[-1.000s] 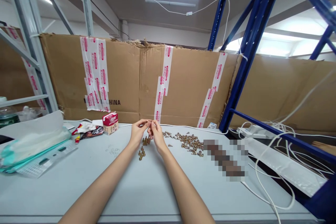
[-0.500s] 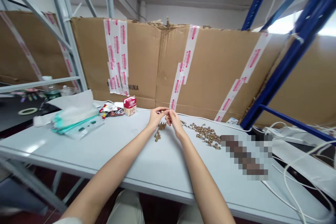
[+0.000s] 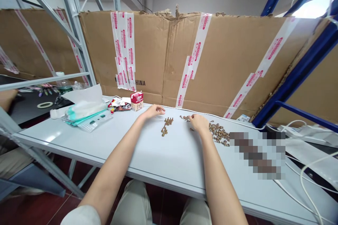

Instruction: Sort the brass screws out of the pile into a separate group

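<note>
My left hand (image 3: 155, 110) hovers just above the table behind a small group of brass-coloured metal pieces (image 3: 168, 121), fingers loosely extended with nothing visible in them. Several pieces of that group stand upright, close together, and more (image 3: 164, 132) sit just in front. Farther right, my right hand (image 3: 200, 123) is lowered to the tabletop with its fingertips pinched beside a few scattered brass pieces (image 3: 185, 117). Whatever lies between those fingertips is too small or hidden to make out. A larger loose heap of the same pieces (image 3: 219, 133) spreads to the right of that hand.
The grey-white table (image 3: 169, 161) backs onto a tall cardboard panel (image 3: 150, 49). A red and cream drink carton (image 3: 137, 101), snack wrappers (image 3: 120, 104) and teal-edged plastic packaging (image 3: 86, 112) lie left. White cables (image 3: 306, 182) and a blue metal post (image 3: 293, 77) are right.
My hands were together above the small group; now they have parted, the left moving left and the right moving right toward the loose pieces. The camera view has shifted slightly.
</note>
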`<control>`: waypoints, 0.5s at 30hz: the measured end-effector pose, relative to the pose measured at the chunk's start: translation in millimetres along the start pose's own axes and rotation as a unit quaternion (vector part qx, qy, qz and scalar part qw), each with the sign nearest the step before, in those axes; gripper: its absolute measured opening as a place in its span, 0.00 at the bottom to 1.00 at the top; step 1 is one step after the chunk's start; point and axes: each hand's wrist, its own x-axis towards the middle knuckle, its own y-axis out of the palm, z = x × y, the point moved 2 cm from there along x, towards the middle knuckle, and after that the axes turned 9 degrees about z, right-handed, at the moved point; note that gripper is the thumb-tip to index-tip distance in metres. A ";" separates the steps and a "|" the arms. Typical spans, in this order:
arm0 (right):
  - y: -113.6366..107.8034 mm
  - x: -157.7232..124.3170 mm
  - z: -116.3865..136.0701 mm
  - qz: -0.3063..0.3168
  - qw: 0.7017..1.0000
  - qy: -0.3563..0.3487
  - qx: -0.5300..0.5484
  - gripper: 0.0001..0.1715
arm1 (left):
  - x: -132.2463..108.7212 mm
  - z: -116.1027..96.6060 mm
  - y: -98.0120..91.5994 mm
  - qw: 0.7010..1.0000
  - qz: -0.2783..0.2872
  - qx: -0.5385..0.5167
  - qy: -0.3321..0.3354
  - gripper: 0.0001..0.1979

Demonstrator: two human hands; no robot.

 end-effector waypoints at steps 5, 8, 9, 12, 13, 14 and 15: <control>1.4 -1.0 3.5 0.041 0.998 -0.038 -0.030 0.23 | -21.3 18.8 -33.5 0.972 0.169 0.093 -0.132 0.23; 6.3 -5.5 27.3 0.103 0.974 -0.195 0.049 0.19 | -32.0 19.3 -41.0 0.945 0.222 0.127 -0.203 0.25; 9.2 -7.9 36.0 0.132 0.957 -0.248 0.071 0.17 | -33.6 19.4 -41.5 0.939 0.229 0.132 -0.218 0.25; 19.7 -14.2 54.9 0.206 0.912 -0.339 0.104 0.17 | -33.3 22.3 -40.2 0.933 0.231 0.138 -0.240 0.24; 23.1 -15.3 58.2 0.220 0.904 -0.350 0.109 0.18 | -32.3 24.0 -39.6 0.932 0.228 0.140 -0.244 0.24; 26.1 -15.8 60.1 0.229 0.899 -0.356 0.112 0.19 | -31.3 26.0 -39.3 0.932 0.223 0.142 -0.248 0.22; 28.8 -15.8 61.0 0.235 0.896 -0.359 0.115 0.19 | -30.3 27.9 -39.2 0.932 0.219 0.143 -0.250 0.21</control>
